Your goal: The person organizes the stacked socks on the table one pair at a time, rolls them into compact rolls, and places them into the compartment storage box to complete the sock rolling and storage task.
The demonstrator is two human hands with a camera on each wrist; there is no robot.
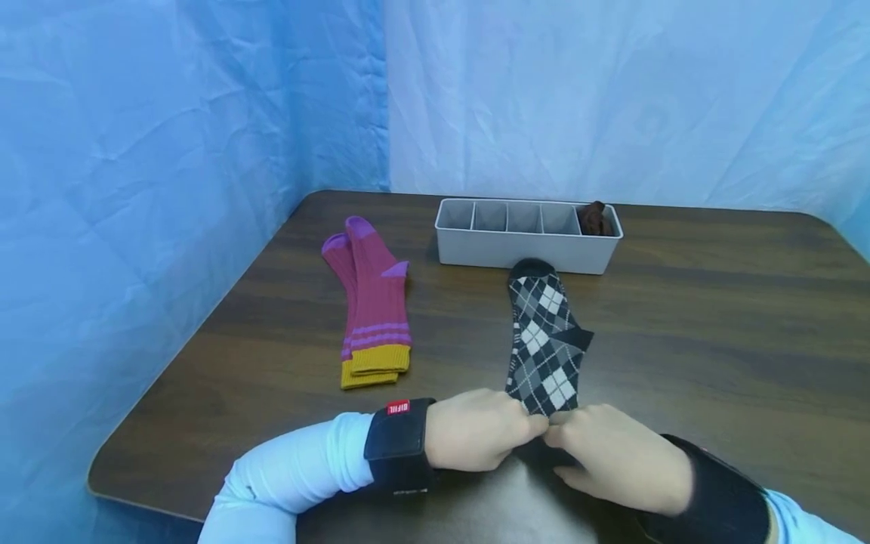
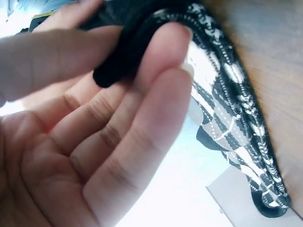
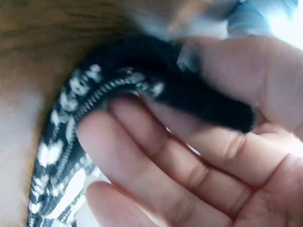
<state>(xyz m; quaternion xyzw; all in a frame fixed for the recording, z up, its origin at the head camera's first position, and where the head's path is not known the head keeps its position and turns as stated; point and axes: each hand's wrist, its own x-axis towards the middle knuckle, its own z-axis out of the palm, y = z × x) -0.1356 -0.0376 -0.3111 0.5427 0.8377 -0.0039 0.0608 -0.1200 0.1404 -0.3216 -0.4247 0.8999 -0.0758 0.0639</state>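
Note:
Black, grey and white argyle socks (image 1: 544, 340) lie lengthwise on the table, dark toe end pointing at the grey box and cuff end toward me. My left hand (image 1: 479, 432) pinches the cuff from the left, and its black edge (image 2: 125, 52) shows between thumb and fingers in the left wrist view. From the other side my right hand (image 1: 615, 457) pinches the same opening, with the black band (image 3: 213, 106) running under the thumb. Both hands meet close together at the cuff, covering it in the head view.
Behind the argyle socks stands a grey divided box (image 1: 523, 253), a dark brown bundle (image 1: 594, 219) in its rightmost compartment. A pair of magenta socks (image 1: 377, 302) with yellow cuffs lies flat at the left on the dark wooden table (image 1: 714, 325). Blue sheeting (image 1: 204, 151) hangs around the table.

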